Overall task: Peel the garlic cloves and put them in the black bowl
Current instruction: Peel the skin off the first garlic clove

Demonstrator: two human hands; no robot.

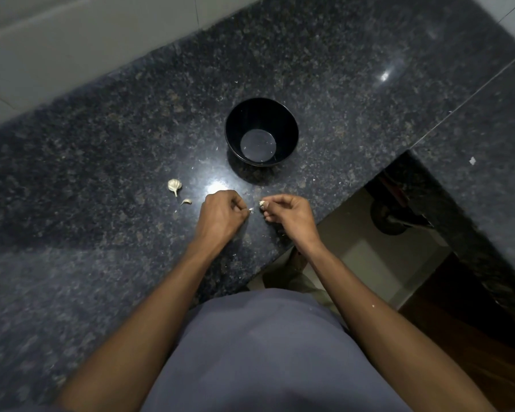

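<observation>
Over the counter's near edge (280,248), my right hand (289,214) pinches a garlic clove (262,204), and my left hand (222,215), just beside it, pinches a scrap of skin (251,209). I judge I'm mid-peel. Next comes stripping the rest, then reaching forward to the black bowl (235,126), which holds no cloves. Two more garlic pieces (174,185) wait left of my hands.

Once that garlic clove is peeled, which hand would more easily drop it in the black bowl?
Probably the right hand: it pinches the small white garlic clove, and the round black plastic bowl sits just beyond it. The left hand pinches only a scrap of white peel.
</observation>
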